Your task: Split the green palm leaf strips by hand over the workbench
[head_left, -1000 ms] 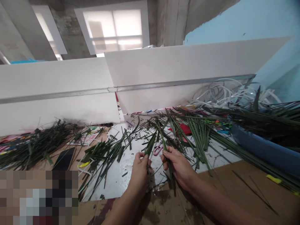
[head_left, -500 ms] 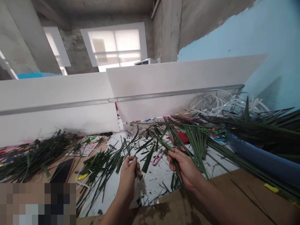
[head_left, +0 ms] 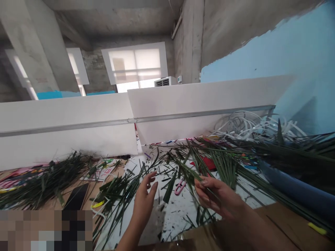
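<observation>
My left hand is raised over the white work surface, fingers and thumb apart, with nothing visible between them. To its right, my right hand pinches a long green leaf strip between thumb and fingers; part of the strip is hidden by the hand. Pink thread snips lie between the two hands, beside a broad cut leaf piece. A fan of green leaf strips spreads beyond my right hand. More cut strips lie left of my left hand.
A blue basin full of long leaves stands at the right. At the left are a dark heap of stems and a phone. White panels line the back, with coiled white strapping at the far right. Cardboard edges the front.
My left hand has opened and no longer pinches a thin strip. My right hand has moved slightly right, still holding a leaf strip. The camera view has tilted up.
</observation>
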{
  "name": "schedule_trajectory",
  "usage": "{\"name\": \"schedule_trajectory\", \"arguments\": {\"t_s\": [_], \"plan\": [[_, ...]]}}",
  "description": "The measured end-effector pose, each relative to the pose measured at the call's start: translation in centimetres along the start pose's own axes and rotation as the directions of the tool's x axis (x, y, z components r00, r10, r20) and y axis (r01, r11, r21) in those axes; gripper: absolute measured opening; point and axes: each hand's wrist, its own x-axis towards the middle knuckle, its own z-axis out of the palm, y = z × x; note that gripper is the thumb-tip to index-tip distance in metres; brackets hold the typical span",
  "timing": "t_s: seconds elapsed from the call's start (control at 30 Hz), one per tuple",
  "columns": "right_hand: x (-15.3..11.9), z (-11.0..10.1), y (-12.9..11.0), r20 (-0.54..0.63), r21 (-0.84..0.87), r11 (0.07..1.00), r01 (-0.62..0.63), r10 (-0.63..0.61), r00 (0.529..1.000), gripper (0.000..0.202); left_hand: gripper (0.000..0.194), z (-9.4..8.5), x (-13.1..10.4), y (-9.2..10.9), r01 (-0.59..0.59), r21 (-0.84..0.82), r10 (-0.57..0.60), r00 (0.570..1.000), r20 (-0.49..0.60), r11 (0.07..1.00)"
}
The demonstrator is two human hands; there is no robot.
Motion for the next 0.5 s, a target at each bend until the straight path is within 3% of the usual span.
{"name": "schedule_trajectory", "arguments": {"t_s": [0.1,0.23,0.37,0.5], "plan": [[-0.8,0.2,-0.3,0.079,-0.067,0.997,-0.03,0.035,0.996,0.015,0.042,-0.5,0.1,-0.2,-0.134,0.16,0.135,0.991,0.001,0.978],[-1.7,0.3,-0.5,0.15,-0.144,0.986,-0.079,0.101,0.983,0.014,0.056,-0.7,0.2,0.2,-0.267,0.321,0.248,0.964,0.1,0.909],[-2.4,0.4,-0.7,0.223,-0.13,0.986,-0.107,0.134,0.965,0.018,0.063,-0.3,0.1,0.6,-0.341,0.455,0.252,0.936,0.247,0.822],[-2.4,0.1,-1.3,0.118,-0.09,0.996,-0.006,0.017,0.993,0.022,0.045,0.0,-0.2,1.1,-0.329,0.457,0.187,0.926,0.328,0.827]]}}
